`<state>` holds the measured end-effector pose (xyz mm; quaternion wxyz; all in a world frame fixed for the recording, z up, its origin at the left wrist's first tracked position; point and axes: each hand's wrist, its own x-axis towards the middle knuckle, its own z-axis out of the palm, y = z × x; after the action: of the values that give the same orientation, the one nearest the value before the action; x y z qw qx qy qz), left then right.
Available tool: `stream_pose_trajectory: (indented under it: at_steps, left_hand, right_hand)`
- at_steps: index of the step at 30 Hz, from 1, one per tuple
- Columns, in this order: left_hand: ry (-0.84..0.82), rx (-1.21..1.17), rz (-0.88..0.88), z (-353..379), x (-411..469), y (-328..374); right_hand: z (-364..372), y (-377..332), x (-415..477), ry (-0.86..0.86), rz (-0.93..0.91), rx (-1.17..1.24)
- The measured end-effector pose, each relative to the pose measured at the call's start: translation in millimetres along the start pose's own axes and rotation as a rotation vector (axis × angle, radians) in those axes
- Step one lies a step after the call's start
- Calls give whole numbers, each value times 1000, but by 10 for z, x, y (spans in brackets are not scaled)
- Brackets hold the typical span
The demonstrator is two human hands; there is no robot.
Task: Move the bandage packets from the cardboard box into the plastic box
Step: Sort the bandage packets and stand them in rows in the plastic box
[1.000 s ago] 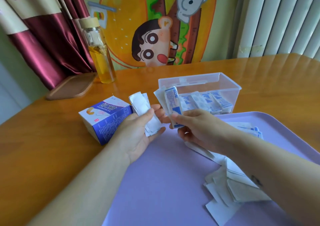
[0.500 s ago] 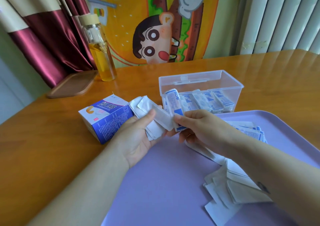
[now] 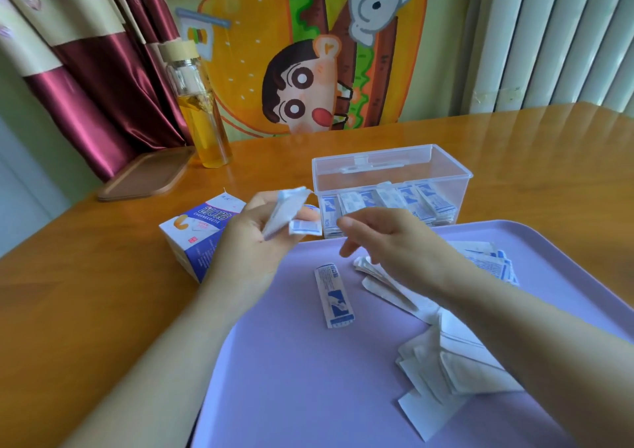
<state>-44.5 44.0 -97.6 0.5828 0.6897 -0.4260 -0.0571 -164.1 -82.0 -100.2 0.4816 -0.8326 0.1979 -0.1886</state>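
Observation:
My left hand (image 3: 255,241) grips a small bunch of white and blue bandage packets (image 3: 291,214), just right of the blue and white cardboard box (image 3: 197,231) lying on the table. My right hand (image 3: 384,238) hovers over the tray with loosely curled fingers and holds nothing. One bandage packet (image 3: 334,295) lies flat on the purple tray below both hands. The clear plastic box (image 3: 391,169) stands behind the tray, with several packets standing in a row inside it.
The purple tray (image 3: 291,379) fills the near middle. White paper wrappers (image 3: 442,361) are piled on it under my right forearm, with more packets (image 3: 490,262) at its far right. A glass bottle (image 3: 202,111) and a wooden lid (image 3: 144,176) stand far left.
My right hand let go of the packet it pinched; that packet now lies on the tray. My left hand has lifted its bunch of packets slightly. The view has tilted downward.

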Motion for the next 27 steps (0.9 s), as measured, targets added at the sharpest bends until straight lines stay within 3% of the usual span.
stream_pose_trajectory:
  at_steps: [5,8,10,14,16,18,22,27]
  left_hand:
    - [-243,-7,-19,103,-49,-34]
    - [-241,46,-66,109,-53,-27]
    - [-153,-52,-163,88,-32,-39]
    - [68,-685,-618,-4,59,-25]
    - [49,-838,-777,-25,66,-1]
    - [-42,-903,-862,-27,48,25]
    - [-247,-878,-877,12,-14,75]
    - [-315,-664,-774,109,-82,48]
  right_hand:
    - [49,71,37,-79,122,405]
    - [20,92,67,-55,154,469]
    - [-16,89,63,-20,146,374]
    - [40,91,14,-31,87,-46]
    - [89,119,2,-23,22,-272]
    - [69,117,15,43,-23,-296]
    - [30,31,20,14,1,68]
    - [86,20,-10,-51,14,188]
